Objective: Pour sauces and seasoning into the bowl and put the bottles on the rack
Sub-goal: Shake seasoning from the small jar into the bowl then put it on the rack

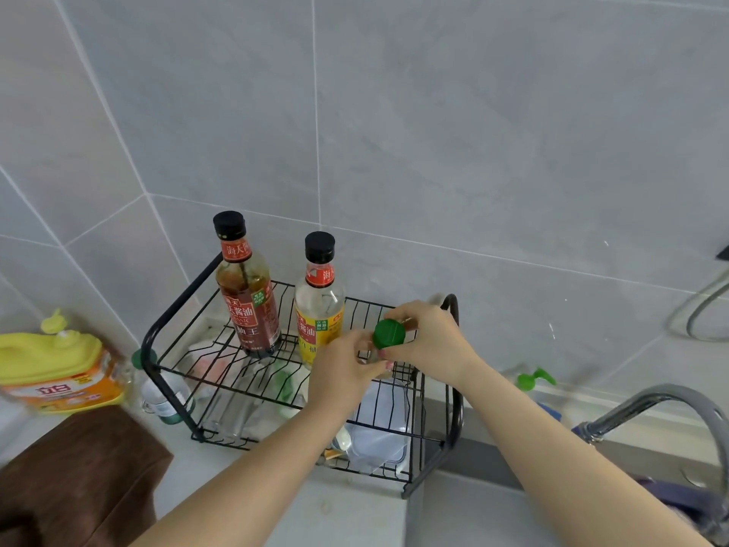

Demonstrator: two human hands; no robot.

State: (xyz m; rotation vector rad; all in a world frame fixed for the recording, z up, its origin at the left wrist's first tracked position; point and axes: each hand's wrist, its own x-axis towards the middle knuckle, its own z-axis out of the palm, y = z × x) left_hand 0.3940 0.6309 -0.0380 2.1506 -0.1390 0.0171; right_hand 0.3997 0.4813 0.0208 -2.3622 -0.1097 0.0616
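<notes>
Counter entry. You are working over the pale grey counter [347, 503], toward its back edge by the tiled wall. The black wire dish rack [183, 296] is sitting there, its right end beside the sink.

Two tall glass bottles are standing upright on the rack's top tier, black caps on:
- the dark sauce bottle with the red label [248, 305], toward the left rail
- the pale bottle with the yellow label [318, 309], near the middle

Your left hand [343, 373] and right hand [430, 341] are meeting above the rack's right end. Between them you are holding the small green-capped seasoning jar [389, 333]. Your right fingers are curling round the cap. Your left fingers are pinching the body below, which is mostly hidden.

Judged step: you are twisting the cap, but I cannot tell whether on or off. No bowl is showing.

If you are closing it, the next move calls for finishing the twist. Then you will be setting the jar upright on the wires right of the pale bottle, without knocking it.
</notes>
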